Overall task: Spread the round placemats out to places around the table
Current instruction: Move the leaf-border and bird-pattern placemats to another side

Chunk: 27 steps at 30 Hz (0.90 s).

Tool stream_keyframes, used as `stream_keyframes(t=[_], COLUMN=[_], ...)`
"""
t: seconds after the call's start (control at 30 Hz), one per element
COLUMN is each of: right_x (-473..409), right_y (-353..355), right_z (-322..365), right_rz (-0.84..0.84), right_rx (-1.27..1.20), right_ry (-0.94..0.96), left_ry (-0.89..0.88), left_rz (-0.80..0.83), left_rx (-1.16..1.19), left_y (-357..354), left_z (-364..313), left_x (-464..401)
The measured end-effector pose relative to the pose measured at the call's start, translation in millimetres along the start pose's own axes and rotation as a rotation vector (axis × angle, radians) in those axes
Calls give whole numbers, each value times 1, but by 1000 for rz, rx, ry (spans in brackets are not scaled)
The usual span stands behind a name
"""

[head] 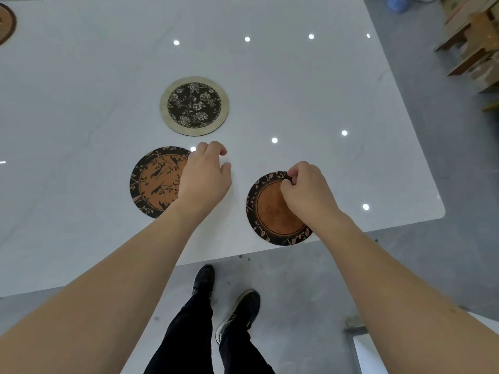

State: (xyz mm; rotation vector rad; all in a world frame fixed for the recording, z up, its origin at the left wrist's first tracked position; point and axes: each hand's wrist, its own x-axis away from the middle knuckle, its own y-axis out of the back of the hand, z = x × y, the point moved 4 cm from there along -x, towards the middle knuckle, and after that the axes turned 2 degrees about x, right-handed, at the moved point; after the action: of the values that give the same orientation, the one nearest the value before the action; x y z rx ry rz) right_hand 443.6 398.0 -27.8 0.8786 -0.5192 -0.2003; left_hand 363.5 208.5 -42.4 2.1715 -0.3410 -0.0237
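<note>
Head view, looking down past my own black trousers and shoes point(237, 311) on the grey floor point(310, 279) to the near edge of the white table point(297, 90). My right hand point(307, 191) is curled over the plain-centred placemat point(272, 211), a dark-rimmed disc with a bare orange middle that lies flat at the table's near edge, its nearest rim reaching that edge or just past it; my fingertips and thumb are bunched together at the mat's far rim, and they appear to pinch it, though the contact itself is hidden under my knuckles. To the left of that hand, across a strip of bare tabletop, my left hand point(206, 176) rests with loosely bent, parted fingers, closed on nothing; its palm and wrist cover the right side of the bird-pattern placemat point(155, 182), an orange disc with a dark leafy border lying flat, while my fingertips reach beyond the mat's rim above the bare table. Just beyond my left fingertips, apart from both hands, lies the floral placemat point(194, 106), dark with pale flowers and a cream rim. Far off to the left, at the frame's edge, a fourth placemat point(6, 24) is only partly in view. Beyond the table's right side stand cardboard and wooden pieces point(469, 41) on the floor.
</note>
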Motion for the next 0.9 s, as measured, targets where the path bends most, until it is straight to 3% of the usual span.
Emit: stream_keyframes(t=[0.1, 0.2, 0.4, 0.5, 0.67, 0.8, 0.9], right_x=[-11, -25, -53, -60, -60, -79, -111], right_y=[-28, -57, -105, -117, -123, -96, -60], right_z=[38, 79, 130, 135, 131, 134, 131], right_rz=[116, 231, 362, 359, 525, 667, 614], right_rx=[-133, -227, -99, 27, 1, -268, -327], right_ry=[20, -19, -230, -248, -339, -469, -392], left_ry=[113, 248, 341, 339, 346, 374, 407], left_rz=[-99, -77, 70, 156, 339, 334, 298], left_rx=[-108, -185, -255, -229, 53, 276, 426], left_y=[34, 56, 68, 66, 74, 86, 88], left_z=[39, 78, 126, 135, 132, 114, 91], left_x=[-12, -26, -36, -43, -62, -82, -108])
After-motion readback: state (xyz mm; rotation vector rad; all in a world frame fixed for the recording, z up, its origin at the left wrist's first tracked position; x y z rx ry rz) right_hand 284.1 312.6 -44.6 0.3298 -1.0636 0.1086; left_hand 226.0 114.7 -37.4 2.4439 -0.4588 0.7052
